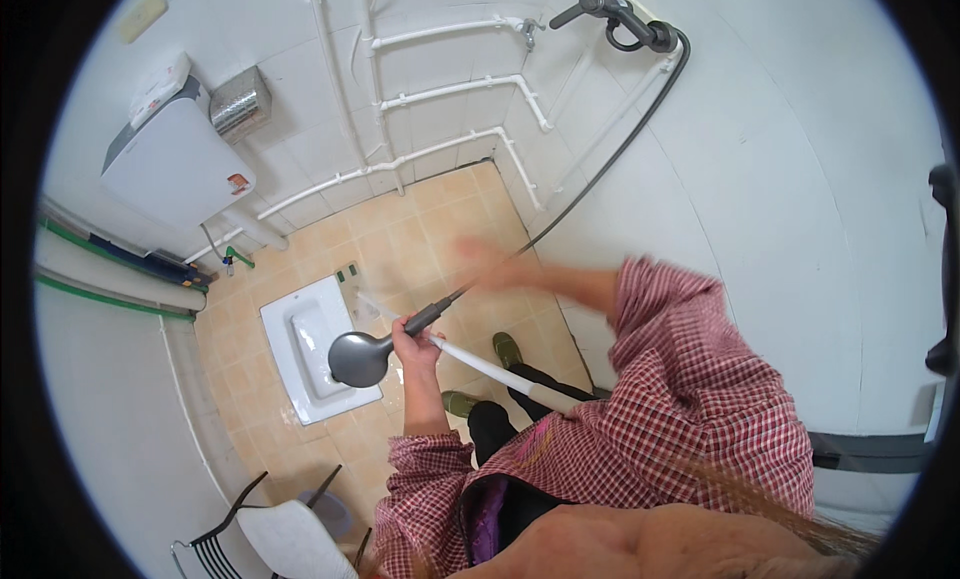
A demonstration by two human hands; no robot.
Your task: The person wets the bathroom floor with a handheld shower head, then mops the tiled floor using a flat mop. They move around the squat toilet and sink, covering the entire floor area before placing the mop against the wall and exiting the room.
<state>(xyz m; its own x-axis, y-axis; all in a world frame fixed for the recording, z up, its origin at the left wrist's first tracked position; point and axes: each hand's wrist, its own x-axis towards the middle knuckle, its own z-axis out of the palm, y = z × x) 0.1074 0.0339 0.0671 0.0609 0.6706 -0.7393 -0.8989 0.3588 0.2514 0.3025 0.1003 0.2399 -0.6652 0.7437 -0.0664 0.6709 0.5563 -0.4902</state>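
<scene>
My left hand [415,347] is closed round the handle of a grey hand shower [362,359], whose round head hangs over the squat toilet [272,341]. A long white pole [480,364] slants past that same hand, its thicker beige end lying against my checked shirt. Whether my fingers grip the pole too is hard to make out. My right hand [492,266] is smeared by motion beside the dark shower hose [610,164], so its fingers cannot be read. The pole's far end is blurred near the floor behind the toilet.
A dark mixer tap [625,17] on the right wall feeds the hose. White pipes [450,97] run along the tiled wall. A white cistern [180,159] hangs at the left. A white-seated chair [290,541] stands at lower left, and my green shoes [507,350] rest on beige tiles.
</scene>
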